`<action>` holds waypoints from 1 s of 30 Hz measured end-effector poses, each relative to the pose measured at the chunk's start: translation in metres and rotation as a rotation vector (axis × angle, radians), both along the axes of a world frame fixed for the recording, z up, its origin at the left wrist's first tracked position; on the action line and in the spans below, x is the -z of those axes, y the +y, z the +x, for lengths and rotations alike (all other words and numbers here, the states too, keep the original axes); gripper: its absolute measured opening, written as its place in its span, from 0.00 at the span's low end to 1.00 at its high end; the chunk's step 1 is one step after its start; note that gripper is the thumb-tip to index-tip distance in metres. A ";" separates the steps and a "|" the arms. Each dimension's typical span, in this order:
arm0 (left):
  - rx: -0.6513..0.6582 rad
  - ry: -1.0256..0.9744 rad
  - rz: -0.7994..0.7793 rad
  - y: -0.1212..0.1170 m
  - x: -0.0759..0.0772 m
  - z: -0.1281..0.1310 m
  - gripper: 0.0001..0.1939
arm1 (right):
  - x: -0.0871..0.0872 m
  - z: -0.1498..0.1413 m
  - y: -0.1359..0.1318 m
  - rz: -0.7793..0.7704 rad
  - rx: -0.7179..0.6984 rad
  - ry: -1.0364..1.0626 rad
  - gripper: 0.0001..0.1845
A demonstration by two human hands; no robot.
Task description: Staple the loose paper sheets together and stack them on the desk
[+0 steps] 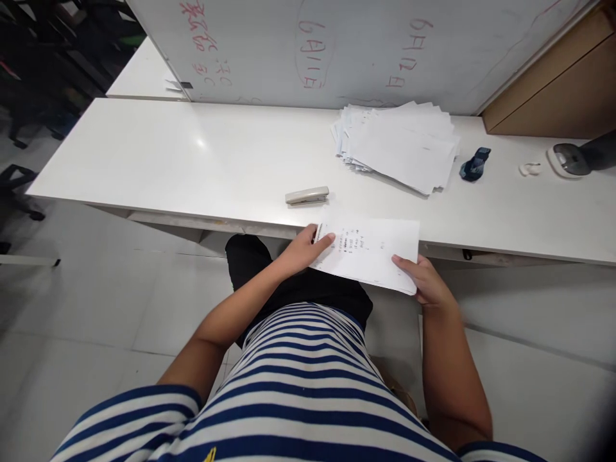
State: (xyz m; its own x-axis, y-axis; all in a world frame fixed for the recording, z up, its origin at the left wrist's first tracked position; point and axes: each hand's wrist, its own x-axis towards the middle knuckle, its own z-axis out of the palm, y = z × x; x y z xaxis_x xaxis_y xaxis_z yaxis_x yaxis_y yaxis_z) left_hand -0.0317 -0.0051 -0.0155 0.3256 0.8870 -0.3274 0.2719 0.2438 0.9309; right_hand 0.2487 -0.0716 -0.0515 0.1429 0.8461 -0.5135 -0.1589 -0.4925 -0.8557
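Observation:
Between my two hands are sheets of paper [370,250] with dark print and writing on the left part, held at the desk's front edge above my lap. My left hand [305,249] grips their left end, thumb on top and fingers underneath. At the right end my right hand [426,276] pinches the lower corner, its thumb lying on the upper face. Just beyond the papers a light grey stapler [307,196] lies on the desk, touched by neither hand. How many sheets I hold cannot be made out.
On the white desk [192,154] a fanned stack of papers [404,144] lies toward the back. To its right are a dark blue tape dispenser [475,164], a small white object [530,169] and a white-and-dark device [570,159]. A whiteboard [356,51] and cardboard box [553,77] stand behind.

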 end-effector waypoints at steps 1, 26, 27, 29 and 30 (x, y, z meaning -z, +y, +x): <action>-0.045 0.135 0.155 0.001 -0.006 0.000 0.26 | 0.000 0.004 0.000 0.007 0.039 -0.016 0.26; -0.013 0.675 0.676 0.118 0.005 0.002 0.20 | -0.005 0.010 0.039 0.093 0.007 -0.055 0.23; -0.012 0.677 0.682 0.117 0.005 0.003 0.19 | -0.005 0.012 0.040 0.091 0.003 -0.061 0.23; -0.015 0.674 0.688 0.117 0.006 0.003 0.19 | -0.006 0.014 0.041 0.084 -0.007 -0.066 0.23; -0.015 0.671 0.688 0.116 0.005 0.004 0.18 | -0.006 0.014 0.041 0.081 -0.010 -0.063 0.23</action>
